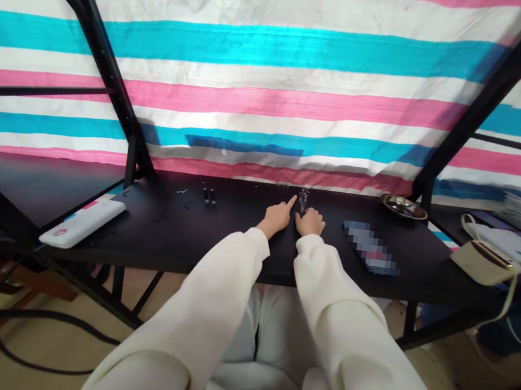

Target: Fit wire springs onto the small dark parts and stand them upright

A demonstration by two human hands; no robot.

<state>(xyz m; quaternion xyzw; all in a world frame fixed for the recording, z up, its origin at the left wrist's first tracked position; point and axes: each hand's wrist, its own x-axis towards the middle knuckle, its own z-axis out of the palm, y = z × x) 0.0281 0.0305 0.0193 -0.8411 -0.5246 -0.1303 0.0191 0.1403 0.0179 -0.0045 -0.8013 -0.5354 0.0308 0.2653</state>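
My left hand [277,216] rests on the black table with its index finger stretched forward and the other fingers bent. Its fingertip lies just left of a cluster of small greyish, shiny pieces [303,199], too small to name. Close on the right, my right hand [310,222] is curled over the tabletop, its thumb at the near end of that cluster. Whatever the bent fingers may hold is hidden. Behind the hands, a short row of tiny dark pieces [281,185] runs along the back edge.
Left on the table [233,255] are two small black cylinders [209,196], thin scraps and a white box-like device [84,223]. Rightward lie a pixelated phone-shaped object [370,248] and a metal dish [403,207]. A beige handbag [486,261] sits far right. Black frame posts flank the striped sheet [272,107].
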